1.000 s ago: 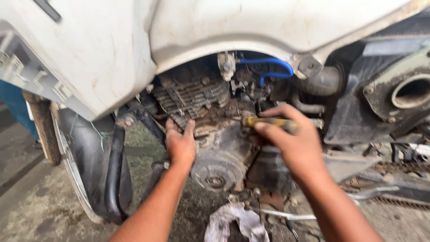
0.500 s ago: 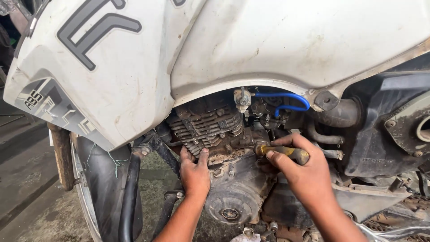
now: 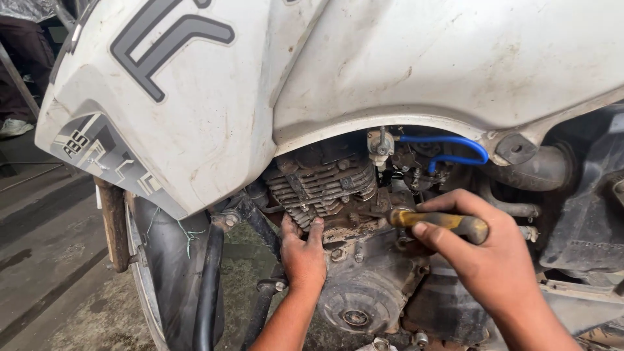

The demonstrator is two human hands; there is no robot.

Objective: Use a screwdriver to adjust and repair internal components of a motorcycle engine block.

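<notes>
Change: against the earlier views the head camera has closed in and tipped up; both hands have stayed on the engine, the left one sliding slightly higher towards the fins.
Meaning: the work looks settled at one spot on the engine's side, with the tool already seated rather than being fetched.
Right hand [image 3: 484, 260]: clenched round the yellow-handled screwdriver [image 3: 439, 222], its tip aimed left into the engine just below the fins.
Left hand [image 3: 303, 257]: grasping nothing, fingers spread flat against the grimy grey finned motorcycle engine [image 3: 325, 182].
Engine: under the scuffed white fuel tank and fairing [image 3: 260, 78], oily and rust-flecked, round crankcase cover [image 3: 357, 305] below.
Nearby: blue hose [image 3: 448, 148] behind; black front mudguard [image 3: 172, 273] at left.
</notes>
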